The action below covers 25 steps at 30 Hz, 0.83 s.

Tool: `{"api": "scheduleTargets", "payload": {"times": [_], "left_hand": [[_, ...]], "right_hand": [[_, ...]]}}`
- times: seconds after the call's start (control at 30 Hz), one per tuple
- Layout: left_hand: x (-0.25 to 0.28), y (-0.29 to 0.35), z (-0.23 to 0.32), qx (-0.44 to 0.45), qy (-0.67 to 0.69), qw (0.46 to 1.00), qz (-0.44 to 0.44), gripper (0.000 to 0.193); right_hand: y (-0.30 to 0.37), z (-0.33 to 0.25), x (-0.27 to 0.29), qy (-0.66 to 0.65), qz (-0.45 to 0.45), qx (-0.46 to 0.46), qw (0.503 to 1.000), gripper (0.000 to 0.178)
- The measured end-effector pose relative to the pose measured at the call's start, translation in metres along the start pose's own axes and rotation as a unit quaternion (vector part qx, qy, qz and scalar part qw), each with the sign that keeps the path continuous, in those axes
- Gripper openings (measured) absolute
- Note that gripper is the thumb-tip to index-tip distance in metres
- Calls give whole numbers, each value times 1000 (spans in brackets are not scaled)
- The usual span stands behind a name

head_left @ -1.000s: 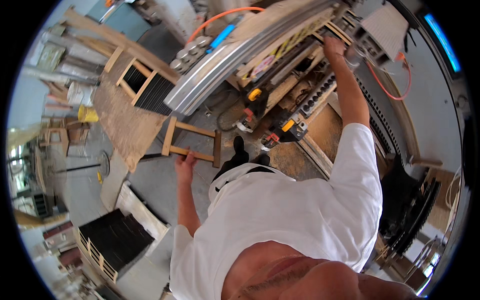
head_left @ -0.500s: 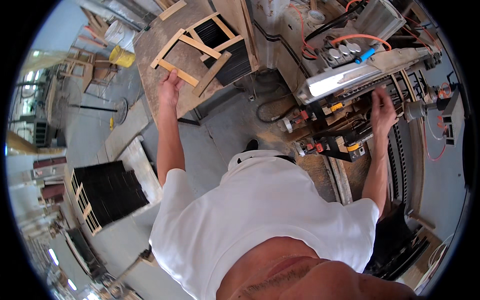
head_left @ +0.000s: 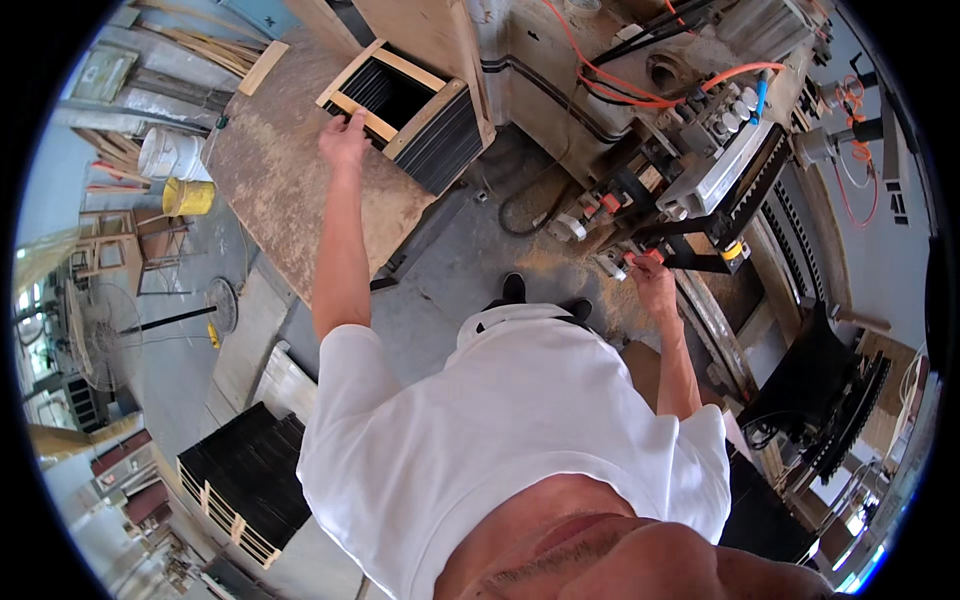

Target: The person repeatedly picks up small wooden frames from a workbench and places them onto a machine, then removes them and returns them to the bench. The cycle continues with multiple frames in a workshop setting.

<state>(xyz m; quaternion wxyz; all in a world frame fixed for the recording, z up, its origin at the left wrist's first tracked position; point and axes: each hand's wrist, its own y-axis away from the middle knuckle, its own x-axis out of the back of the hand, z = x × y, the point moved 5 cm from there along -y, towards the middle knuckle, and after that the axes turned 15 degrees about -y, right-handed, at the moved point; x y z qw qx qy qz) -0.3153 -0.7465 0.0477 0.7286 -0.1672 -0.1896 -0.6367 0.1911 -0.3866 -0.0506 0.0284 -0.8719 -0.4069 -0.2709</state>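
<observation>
A small pale wooden frame [head_left: 412,70] lies on a stack of black slats or frames [head_left: 447,150], on the worn brown tabletop at the upper left. My left hand [head_left: 343,140] is closed at the frame's near bar, with the fingertips over its edge. To the right, my right hand [head_left: 654,287] reaches down to the machine [head_left: 690,190]. Its fingers are closed around a small red part [head_left: 648,257] at the machine's near end. Just what that part is, the fingers partly hide.
The brown table [head_left: 270,150] carries a loose wood strip [head_left: 263,68]. A standing fan [head_left: 222,303], a yellow bucket [head_left: 188,197] and a white bucket [head_left: 172,153] are on the left. Another black stack [head_left: 245,470] stands lower left. Orange hoses [head_left: 640,98] run over the machine.
The wooden frame, held tilted in my left hand before, now lies square on the black stack. My right hand has come from farther along the machine to the red part at its near end.
</observation>
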Motion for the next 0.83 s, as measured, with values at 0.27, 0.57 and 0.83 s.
{"api": "scheduleTargets", "payload": {"times": [0.27, 0.57, 0.83], "left_hand": [[-37, 96, 80, -442, -365, 819, -7, 49], [-48, 53, 67, -391, -382, 836, -45, 47], [-101, 24, 112, -476, -316, 820, -46, 55]], "right_hand": [[19, -3, -31, -5, -25, -60, 998, 24], [40, 14, -33, -5, 31, -81, 996, 25], [60, -55, 75, 84, 197, 43, 976, 30]]}}
